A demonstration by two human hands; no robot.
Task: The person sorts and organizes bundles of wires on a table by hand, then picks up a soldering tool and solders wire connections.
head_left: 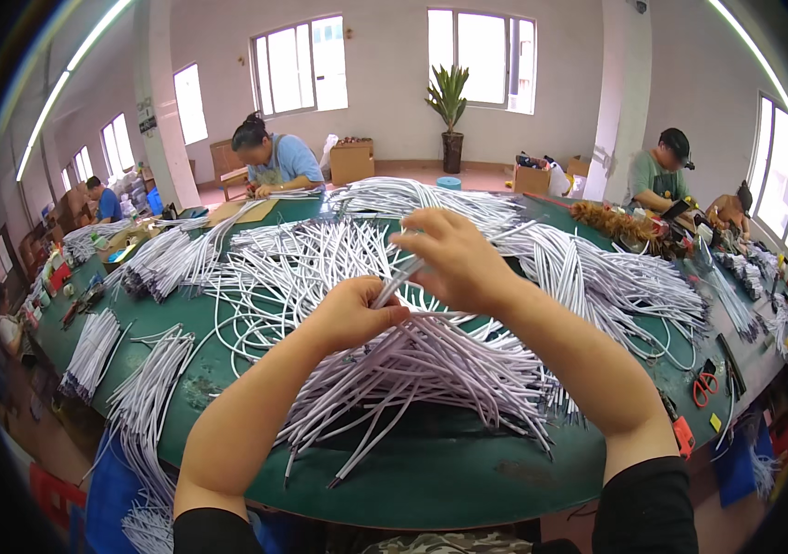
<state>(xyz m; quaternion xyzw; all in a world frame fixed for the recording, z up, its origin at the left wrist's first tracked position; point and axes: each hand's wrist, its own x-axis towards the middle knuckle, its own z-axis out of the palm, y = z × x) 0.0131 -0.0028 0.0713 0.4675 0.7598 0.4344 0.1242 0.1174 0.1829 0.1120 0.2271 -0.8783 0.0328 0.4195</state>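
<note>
My left hand [354, 316] is closed around a few white cables [399, 283] above a large heap of the same cables on the table. Their upper ends slant up toward my right hand [457, 260]. That hand hovers just above and to the right, slightly blurred, with its fingers loosely bent and apart. The cable ends reach close under its fingers; whether they touch is hard to see. Directly below both hands spreads a thick pile of white cables [422, 365], dark at the tips, fanning toward the near edge.
Cable bundles [149, 379] lie at left, others [597, 268] at right, on the green table [394, 471]. Red-handled scissors [705, 384] rest at right. Across the table sit a person in blue [292, 162] and another in green [653, 174]. Behind stands a potted plant [450, 102].
</note>
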